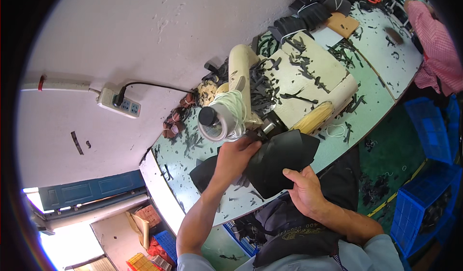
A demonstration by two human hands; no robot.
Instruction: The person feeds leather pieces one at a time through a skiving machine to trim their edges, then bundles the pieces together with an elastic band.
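A floppy black sheet (279, 162), leather-like in look, spans the space between my hands at the front of a cream machine (316, 71). My left hand (235, 159) grips its upper left part, with the fingertips close to the machine's dark metal working head (270, 126). On the sheet's lower right edge rests the thumb of my right hand (306, 191), while the other fingers curl around beneath. Another black piece (205, 173) shows to the left of my left wrist, lying on the table. White cord (234, 109) is wound around the lamp-like part above my left hand.
Black offcuts (263, 90) litter the pale green table (371, 107) and the machine top. Tied black bundles (311, 15) stand farther back. A power strip (120, 103) hangs on the left wall. Blue crates (419, 198) and a person in a pink checked sleeve (436, 49) are at right.
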